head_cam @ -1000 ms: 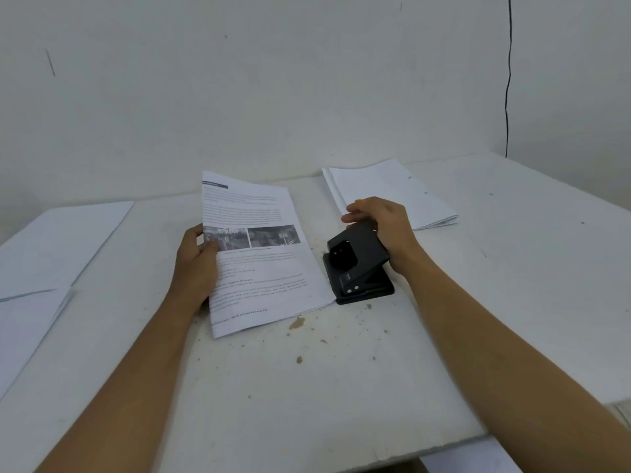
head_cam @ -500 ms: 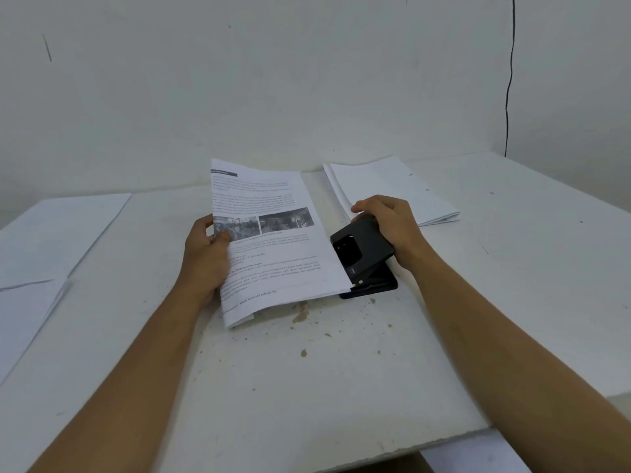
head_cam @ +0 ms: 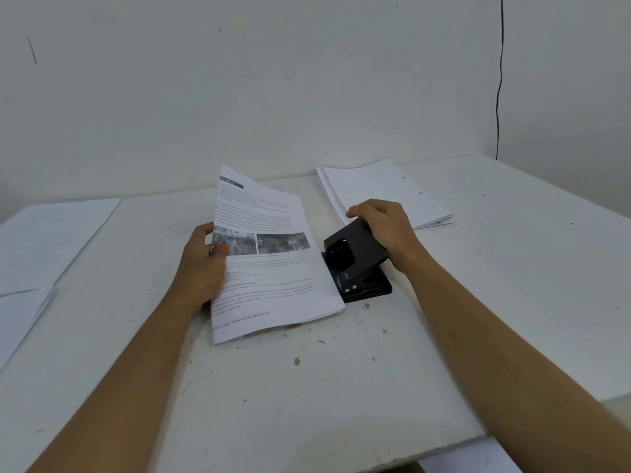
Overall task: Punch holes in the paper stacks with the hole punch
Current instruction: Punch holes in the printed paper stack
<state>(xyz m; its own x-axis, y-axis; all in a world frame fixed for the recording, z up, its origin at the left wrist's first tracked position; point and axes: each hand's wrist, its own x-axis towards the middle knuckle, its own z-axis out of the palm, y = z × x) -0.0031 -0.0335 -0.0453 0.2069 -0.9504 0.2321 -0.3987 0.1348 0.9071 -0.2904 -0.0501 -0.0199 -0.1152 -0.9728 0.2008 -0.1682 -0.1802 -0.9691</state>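
Gripping the printed stack of paper (head_cam: 269,257) by its left edge, my left hand (head_cam: 201,264) has its thumb lying across the top sheet beside the grey photos and the other fingers curled underneath, out of sight. That forearm runs in from the lower left, wrist nearly straight. The stack is tilted: its far end lifts off the desk (head_cam: 307,387) and its right edge reaches into the mouth of the hole punch (head_cam: 355,264), covering the left side of the punch's base. My right hand (head_cam: 382,230) sits on the far end of the punch's raised lever, fingers bent over the top edge and the thumb tucked where I cannot see it; the palm is down and the wrist is cocked slightly upward, with the forearm coming in from the lower right. The lever stands angled up, not pressed flat. The punch is black and rests on the desk just right of centre. Behind my right hand lies a second stack of blank sheets (head_cam: 386,192), fanned a little at its edges. More sheets (head_cam: 44,247) lie flat at the far left of the desk. Brown specks dot the white desk in front of the printed stack.
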